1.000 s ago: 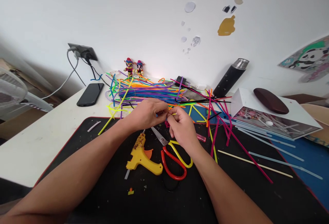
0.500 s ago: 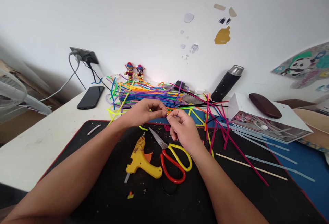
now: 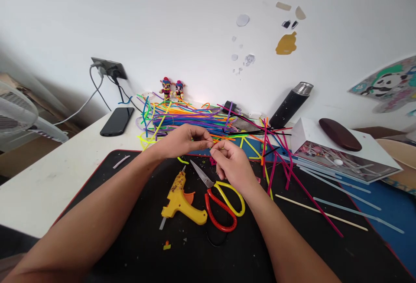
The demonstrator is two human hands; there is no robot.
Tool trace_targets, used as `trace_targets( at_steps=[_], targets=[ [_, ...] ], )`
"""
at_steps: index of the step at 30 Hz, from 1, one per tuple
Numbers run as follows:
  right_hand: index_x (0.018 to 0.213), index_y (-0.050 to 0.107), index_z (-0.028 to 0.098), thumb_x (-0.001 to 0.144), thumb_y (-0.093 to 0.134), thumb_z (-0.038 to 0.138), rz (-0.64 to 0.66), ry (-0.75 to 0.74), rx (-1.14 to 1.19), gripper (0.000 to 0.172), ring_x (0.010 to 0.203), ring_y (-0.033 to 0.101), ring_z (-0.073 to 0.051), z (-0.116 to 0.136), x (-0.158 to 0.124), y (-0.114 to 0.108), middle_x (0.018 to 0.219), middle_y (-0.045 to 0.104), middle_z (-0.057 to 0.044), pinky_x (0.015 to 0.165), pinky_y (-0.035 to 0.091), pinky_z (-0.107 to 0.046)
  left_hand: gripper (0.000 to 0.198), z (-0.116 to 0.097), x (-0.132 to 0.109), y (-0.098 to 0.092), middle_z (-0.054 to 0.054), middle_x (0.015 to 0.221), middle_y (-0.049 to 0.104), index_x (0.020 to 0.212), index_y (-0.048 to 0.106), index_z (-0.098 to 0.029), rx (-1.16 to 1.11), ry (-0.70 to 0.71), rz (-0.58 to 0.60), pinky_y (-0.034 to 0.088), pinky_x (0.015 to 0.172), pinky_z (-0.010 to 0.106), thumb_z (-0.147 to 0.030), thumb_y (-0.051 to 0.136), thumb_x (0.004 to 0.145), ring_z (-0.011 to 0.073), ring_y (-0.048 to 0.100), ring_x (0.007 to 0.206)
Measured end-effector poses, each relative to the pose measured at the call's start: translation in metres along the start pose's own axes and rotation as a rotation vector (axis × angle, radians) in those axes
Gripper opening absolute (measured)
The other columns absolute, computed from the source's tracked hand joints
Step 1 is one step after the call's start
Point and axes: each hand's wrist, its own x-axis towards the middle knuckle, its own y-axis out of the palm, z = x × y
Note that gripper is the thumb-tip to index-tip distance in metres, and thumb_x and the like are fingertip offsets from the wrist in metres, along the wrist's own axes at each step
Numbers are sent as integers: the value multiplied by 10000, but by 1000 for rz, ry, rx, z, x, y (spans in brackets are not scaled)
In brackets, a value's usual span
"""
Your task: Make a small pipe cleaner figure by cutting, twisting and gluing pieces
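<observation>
My left hand (image 3: 183, 141) and my right hand (image 3: 232, 161) meet fingertip to fingertip above the back of the black mat (image 3: 143, 252). Both are pinched closed around something tiny, mostly hidden by the fingers and too small to name. Below them lie scissors (image 3: 203, 174) with one red and one yellow handle, blades pointing away from me. Left of the scissors rests a yellow glue gun (image 3: 178, 200) with a glue stick poking from its rear. A small magenta piece (image 3: 212, 161) sits just under my fingertips.
Behind my hands lies a heap of coloured pipe cleaners (image 3: 188, 116), with two small figures (image 3: 166, 88) at the wall. A phone (image 3: 117, 121) lies left; a black flask (image 3: 290, 105) and a white box (image 3: 344, 148) stand right. A wooden stick (image 3: 321, 212) and translucent glue sticks (image 3: 357, 213) lie nearby.
The whole view has shifted slightly, so things appear a little further right. My hands stay pinched together, with only small finger movement.
</observation>
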Motion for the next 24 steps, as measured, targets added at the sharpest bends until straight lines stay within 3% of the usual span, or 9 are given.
trace_targets(
  at_steps=[12, 24],
  targets=[
    [827, 567, 224, 838, 674, 444, -15, -14, -7, 245, 316, 445, -74, 0, 0, -3, 533, 476, 118, 349, 255, -206, 246, -5, -2, -8, 29, 866, 780, 911, 767, -162, -3, -26, 79, 530, 766, 269, -402, 714, 904, 164, 677, 787],
    [836, 568, 226, 835, 674, 444, 11, -9, -2, 242, 308, 438, -78, -2, 1, -1, 521, 486, 116, 349, 239, -207, 203, -5, -2, -7, -2, 779, 709, 886, 747, -157, 2, -83, 163, 463, 661, 226, -358, 733, 862, 130, 599, 701]
  ],
)
